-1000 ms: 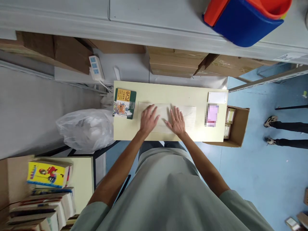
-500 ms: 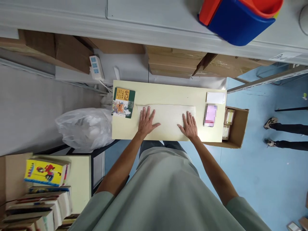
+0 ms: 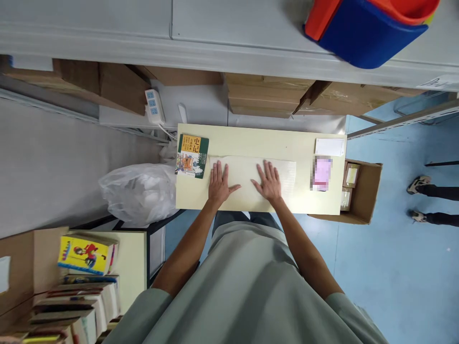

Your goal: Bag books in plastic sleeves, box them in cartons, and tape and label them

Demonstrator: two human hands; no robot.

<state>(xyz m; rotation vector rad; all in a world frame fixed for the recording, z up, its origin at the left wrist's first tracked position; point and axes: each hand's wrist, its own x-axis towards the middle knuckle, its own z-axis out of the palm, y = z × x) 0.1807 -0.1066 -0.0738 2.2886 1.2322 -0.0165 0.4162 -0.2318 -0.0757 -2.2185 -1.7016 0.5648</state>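
A flat off-white sheet (image 3: 244,174), wider than it is deep, lies on the pale yellow table (image 3: 272,138); I cannot make out whether it is paper or thin foam. My left hand (image 3: 218,186) rests palm down on its left end, fingers pointing away and thumb spread. Flat on the sheet right of its middle is my right hand (image 3: 268,181), fingers spread. Neither hand grips anything. Just left of the sheet lies a green-edged book (image 3: 192,155) with Chinese characters on its cover.
On the table's right side are a white box (image 3: 329,146) and a pink, partly blurred item (image 3: 322,173). An open carton (image 3: 369,191) stands beyond. At left are a plastic bag (image 3: 143,191) and several books (image 3: 86,255). A power strip (image 3: 155,107) sits behind; a person's legs (image 3: 437,191) show far right.
My right hand has slid left across the sheet, closer to my left hand. The left hand stays near the sheet's left end. The whole view has shifted slightly.
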